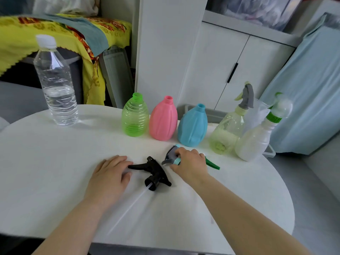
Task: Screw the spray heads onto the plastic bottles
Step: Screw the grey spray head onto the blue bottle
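With my right hand [187, 161] curled round the grey-and-teal spray head [172, 157] on the desk [55, 162] near the open blue bottle [192, 126], left hand [110, 173] flat and open, I'd seat its collar squarely before twisting.

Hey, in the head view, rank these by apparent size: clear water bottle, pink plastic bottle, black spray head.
Largest to smallest:
1. clear water bottle
2. pink plastic bottle
3. black spray head, smallest despite lying nearer
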A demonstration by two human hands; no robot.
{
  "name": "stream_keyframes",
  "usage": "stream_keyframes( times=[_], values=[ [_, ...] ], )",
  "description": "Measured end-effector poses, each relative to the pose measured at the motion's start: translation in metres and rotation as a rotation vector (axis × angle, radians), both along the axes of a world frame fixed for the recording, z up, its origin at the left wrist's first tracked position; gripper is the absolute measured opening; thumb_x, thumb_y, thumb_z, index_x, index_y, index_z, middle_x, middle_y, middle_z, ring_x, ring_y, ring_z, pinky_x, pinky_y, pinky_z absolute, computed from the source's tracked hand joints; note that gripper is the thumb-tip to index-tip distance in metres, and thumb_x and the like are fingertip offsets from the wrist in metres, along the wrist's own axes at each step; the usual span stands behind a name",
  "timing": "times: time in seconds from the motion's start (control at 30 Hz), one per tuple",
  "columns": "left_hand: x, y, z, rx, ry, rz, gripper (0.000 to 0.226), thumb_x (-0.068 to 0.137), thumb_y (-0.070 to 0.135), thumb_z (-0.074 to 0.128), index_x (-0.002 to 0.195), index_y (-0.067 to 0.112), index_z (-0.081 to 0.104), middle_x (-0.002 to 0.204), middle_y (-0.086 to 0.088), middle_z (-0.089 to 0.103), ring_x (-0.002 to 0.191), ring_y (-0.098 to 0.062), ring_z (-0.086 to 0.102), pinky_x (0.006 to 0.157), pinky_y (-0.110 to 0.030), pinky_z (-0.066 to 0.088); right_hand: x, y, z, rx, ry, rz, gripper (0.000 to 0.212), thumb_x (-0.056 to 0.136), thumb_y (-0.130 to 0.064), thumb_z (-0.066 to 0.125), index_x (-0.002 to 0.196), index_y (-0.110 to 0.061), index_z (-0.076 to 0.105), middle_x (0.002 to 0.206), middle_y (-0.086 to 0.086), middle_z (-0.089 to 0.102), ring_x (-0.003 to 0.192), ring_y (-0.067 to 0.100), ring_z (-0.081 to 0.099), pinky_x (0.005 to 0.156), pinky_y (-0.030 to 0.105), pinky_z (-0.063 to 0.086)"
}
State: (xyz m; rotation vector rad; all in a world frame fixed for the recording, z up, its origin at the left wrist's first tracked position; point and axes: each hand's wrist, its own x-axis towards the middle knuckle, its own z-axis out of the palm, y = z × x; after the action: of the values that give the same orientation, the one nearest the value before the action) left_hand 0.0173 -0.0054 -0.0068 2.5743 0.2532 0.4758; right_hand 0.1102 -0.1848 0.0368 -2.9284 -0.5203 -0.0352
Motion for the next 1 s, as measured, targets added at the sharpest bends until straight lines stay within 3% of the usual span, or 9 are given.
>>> stream_keyframes(
  times=[0.13, 0.2, 0.3, 0.4, 0.57, 0.7, 0.87, 1.0],
  values=[
    [-0.002, 0.0, 0.002, 0.005, 0.013, -0.005, 0.034, 0.087, 0.023, 0.045, 0.121, 0.025, 0.049, 0.139, 0.007, 0.042, 0.133, -0.012, 0.029, 0.107, -0.024, 0.008, -0.003, -0.007, 0.002, 0.287, 0.08, -0.024, 0.037, 0.081, -0.024, 0.056, 0.116, -0.016, 0.05, 0.116, 0.006, 0.061, 0.109, 0.026, 0.049, 0.093, 0.032, 0.028],
    [-0.003, 0.001, 0.002, -0.012, 0.022, -0.014, 0.033, 0.088, 0.02, 0.045, 0.12, 0.023, 0.05, 0.139, 0.005, 0.043, 0.133, -0.014, 0.03, 0.109, -0.025, 0.009, -0.007, -0.013, 0.007, 0.48, 0.138, -0.031, 0.037, 0.08, -0.02, 0.059, 0.116, -0.016, 0.052, 0.118, 0.002, 0.061, 0.108, 0.021, 0.051, 0.094, 0.027, 0.034],
    [-0.004, 0.002, 0.008, -0.117, 0.021, -0.014, 0.032, 0.085, 0.006, 0.047, 0.116, 0.012, 0.055, 0.131, -0.006, 0.052, 0.127, -0.022, 0.04, 0.108, -0.03, 0.02, -0.011, -0.023, 0.017, 0.733, 0.218, -0.02, 0.035, 0.079, -0.014, 0.062, 0.113, -0.014, 0.054, 0.102, -0.002, 0.058, 0.081, 0.011, 0.051, 0.063, 0.01, 0.037],
    [-0.01, 0.001, 0.02, -0.271, -0.035, 0.042, 0.028, 0.083, -0.002, 0.048, 0.107, 0.005, 0.06, 0.121, -0.013, 0.058, 0.116, -0.026, 0.049, 0.095, -0.023, 0.029, -0.013, -0.042, 0.028, 1.036, 0.278, -0.042, 0.027, 0.078, -0.009, 0.063, 0.102, -0.019, 0.055, 0.09, -0.009, 0.058, 0.069, 0.001, 0.051, 0.055, 0.001, 0.04],
    [-0.007, -0.017, 0.052, -0.257, -0.136, 0.038, 0.02, 0.083, 0.008, 0.053, 0.098, 0.017, 0.062, 0.102, 0.005, 0.057, 0.086, -0.013, 0.047, 0.069, -0.012, 0.026, -0.012, -0.081, 0.033, 1.53, 0.509, -0.097, 0.02, 0.082, -0.001, 0.053, 0.094, -0.017, 0.057, 0.088, 0.003, 0.061, 0.081, 0.017, 0.06, 0.074, 0.023, 0.049],
    [0.022, -0.054, 0.085, -0.23, -0.188, -0.092, 0.024, 0.083, 0.013, 0.055, 0.105, 0.018, 0.061, 0.104, 0.011, 0.053, 0.098, -0.006, 0.044, 0.07, 0.002, 0.027, -0.009, -0.115, 0.022, 1.913, 0.604, -0.113, 0.011, 0.078, -0.007, 0.054, 0.088, -0.008, 0.059, 0.075, 0.002, 0.072, 0.072, 0.017, 0.069, 0.069, 0.027, 0.058],
    [0.085, -0.106, 0.107, -0.156, -0.209, -0.196, 0.042, 0.081, 0.016, 0.056, 0.123, 0.014, 0.046, 0.131, -0.005, 0.047, 0.121, -0.016, 0.039, 0.081, -0.005, 0.019, -0.006, -0.143, 0.006, 2.019, 0.659, -0.17, 0.019, 0.089, -0.018, 0.043, 0.088, -0.015, 0.061, 0.075, -0.004, 0.074, 0.072, 0.01, 0.07, 0.064, 0.024, 0.058],
    [0.128, -0.141, 0.108, -0.188, -0.251, -0.091, 0.059, 0.079, 0.02, 0.06, 0.131, 0.009, 0.034, 0.137, -0.014, 0.039, 0.126, -0.016, 0.029, 0.092, -0.011, 0.01, -0.001, -0.156, 0.0, 1.97, 0.679, -0.2, 0.016, 0.086, -0.025, 0.045, 0.094, -0.019, 0.059, 0.074, -0.012, 0.073, 0.069, 0.007, 0.069, 0.058, 0.022, 0.057]
  ],
)
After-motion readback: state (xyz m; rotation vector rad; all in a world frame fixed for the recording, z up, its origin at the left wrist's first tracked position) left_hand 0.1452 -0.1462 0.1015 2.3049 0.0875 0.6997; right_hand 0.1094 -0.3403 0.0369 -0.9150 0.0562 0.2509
